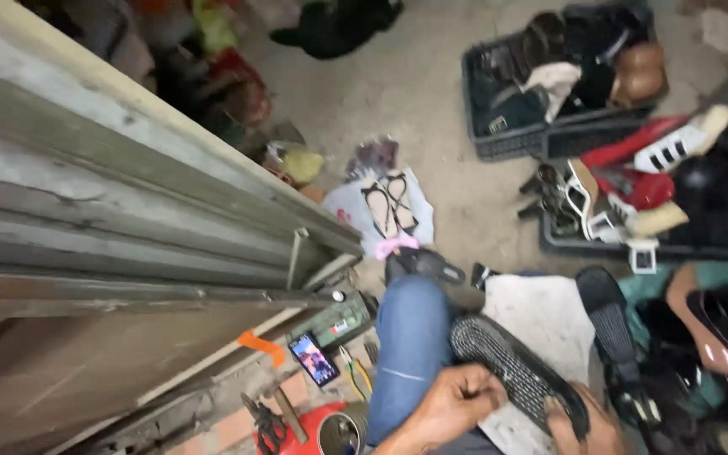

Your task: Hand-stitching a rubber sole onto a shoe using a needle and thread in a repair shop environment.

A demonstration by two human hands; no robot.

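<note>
Head view: the left grip point(457, 403) is lying closed in a fist against the black textured rubber shoe sole point(511, 375), while the right grip point(579, 425) is clasping the sole's lower end. The sole's long axis is running diagonally, upper-left to lower-right, across the denim-clad knee point(410, 337). A lit rectangular phone point(314, 360) is lying to the left.

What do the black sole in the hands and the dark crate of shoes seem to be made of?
The sole looks like matte black rubber, judging by its moulded grid tread. The crate seems to be dark, dull plastic, with slotted lattice walls. Neither can be told for certain.
</note>
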